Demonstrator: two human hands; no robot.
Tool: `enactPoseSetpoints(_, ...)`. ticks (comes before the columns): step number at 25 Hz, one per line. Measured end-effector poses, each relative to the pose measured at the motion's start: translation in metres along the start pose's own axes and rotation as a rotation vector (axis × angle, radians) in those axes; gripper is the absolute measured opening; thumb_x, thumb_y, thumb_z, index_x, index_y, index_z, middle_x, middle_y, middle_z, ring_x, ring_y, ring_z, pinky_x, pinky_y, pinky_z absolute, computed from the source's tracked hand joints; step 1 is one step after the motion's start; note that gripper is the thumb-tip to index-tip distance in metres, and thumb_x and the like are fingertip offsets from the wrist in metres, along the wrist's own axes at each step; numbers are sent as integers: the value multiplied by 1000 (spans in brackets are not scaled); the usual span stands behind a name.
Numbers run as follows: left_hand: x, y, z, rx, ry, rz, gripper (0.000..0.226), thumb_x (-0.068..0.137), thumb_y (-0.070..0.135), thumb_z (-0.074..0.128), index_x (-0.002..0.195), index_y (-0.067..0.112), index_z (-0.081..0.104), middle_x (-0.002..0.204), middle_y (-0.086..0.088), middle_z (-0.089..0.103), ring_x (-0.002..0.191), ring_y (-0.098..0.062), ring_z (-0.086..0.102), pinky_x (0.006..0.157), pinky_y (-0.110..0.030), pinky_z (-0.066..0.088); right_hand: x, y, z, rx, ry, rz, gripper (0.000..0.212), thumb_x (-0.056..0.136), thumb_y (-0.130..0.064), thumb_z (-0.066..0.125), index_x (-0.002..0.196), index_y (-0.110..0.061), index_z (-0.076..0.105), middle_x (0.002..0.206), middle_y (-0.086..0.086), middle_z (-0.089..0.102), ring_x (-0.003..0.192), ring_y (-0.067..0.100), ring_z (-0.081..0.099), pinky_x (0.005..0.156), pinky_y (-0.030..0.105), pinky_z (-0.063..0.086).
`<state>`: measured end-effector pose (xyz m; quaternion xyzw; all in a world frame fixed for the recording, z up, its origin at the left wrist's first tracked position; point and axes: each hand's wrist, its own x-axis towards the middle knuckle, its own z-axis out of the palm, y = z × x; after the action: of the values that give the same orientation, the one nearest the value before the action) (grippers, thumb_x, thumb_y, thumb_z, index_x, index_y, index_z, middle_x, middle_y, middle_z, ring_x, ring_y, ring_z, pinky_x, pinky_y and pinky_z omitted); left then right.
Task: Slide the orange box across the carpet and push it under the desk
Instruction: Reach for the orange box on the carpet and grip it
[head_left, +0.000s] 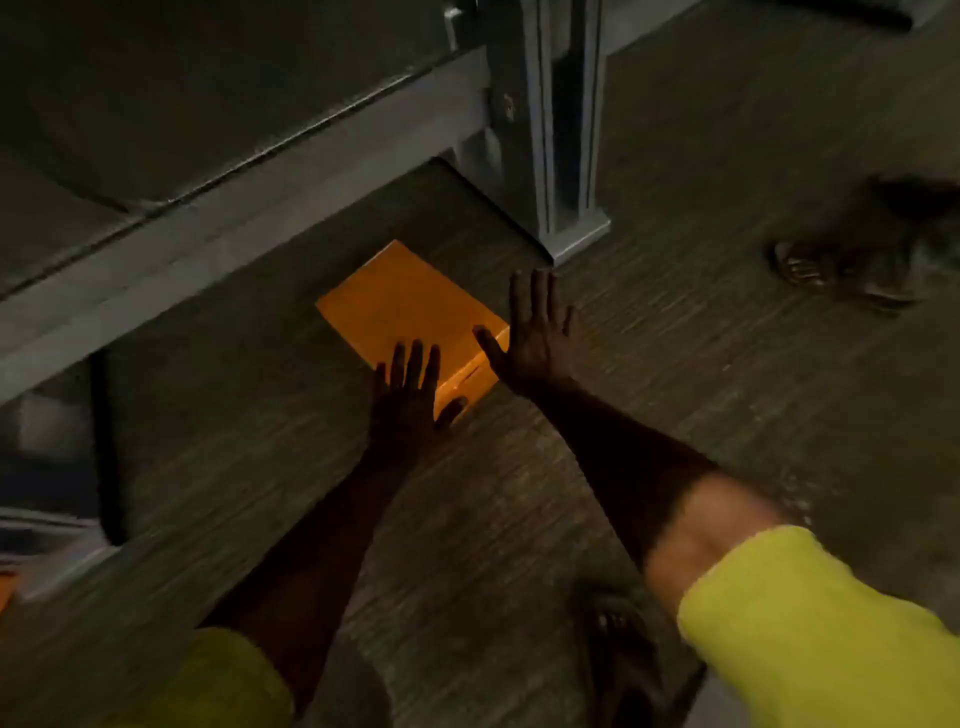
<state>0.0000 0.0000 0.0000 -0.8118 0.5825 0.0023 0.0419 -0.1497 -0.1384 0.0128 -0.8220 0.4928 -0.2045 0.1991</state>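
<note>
A flat orange box lies on the striped grey carpet, just in front of the grey desk and left of its metal leg. My left hand rests flat with fingers spread against the box's near corner. My right hand is also spread flat, its thumb on the box's near right edge and its fingers on the carpet beside it. Neither hand grips the box. Both arms reach out from yellow-green sleeves.
The desk's front rail runs diagonally from lower left to the leg. A dark gap opens under the desk at left. A foot in a sandal stands on the carpet at right; another foot shows near the bottom.
</note>
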Motion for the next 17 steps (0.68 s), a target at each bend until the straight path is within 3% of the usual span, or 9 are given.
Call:
enactPoseSetpoints(3,15,-14,51,-12,62,-59,81,98,63,40,161,18,16,170,-14,13,157,-39,5,124,-59,14,12,-3,56,72,59,26,93,94,-72,33,162,-15,7,170,16,6,157,37,-1,119,68,10)
enactPoseSetpoints(6,21,-29,92,-30,26,-114,82,96,64,41,161,21,15,171,-13,6,157,-40,-1,125,-60,12,20,0,102,15,-3,5,92,94,-72,34,163,-18,4,171,17,0,157,37,-8,121,67,4)
enactPoseSetpoints(12,6,-55,151,-109,-22,-223,80,96,66,37,161,26,15,171,-14,6,156,-43,5,125,-59,11,13,13,177,-222,-422,-46,84,96,-69,33,163,-24,10,171,14,0,156,36,-15,122,67,0)
enactPoseSetpoints(14,3,-58,157,-133,10,-227,80,96,67,36,161,24,17,169,-18,13,155,-45,12,124,-60,14,0,16,195,-219,-435,-48,82,96,-68,35,163,-27,8,171,12,-1,156,37,-13,122,67,2)
enactPoseSetpoints(17,6,-63,162,-159,42,-250,87,92,73,18,161,21,16,166,-25,17,153,-48,16,124,-61,17,-17,15,214,-199,-374,-60,85,96,-65,42,163,-26,6,170,12,6,156,41,-10,121,68,5)
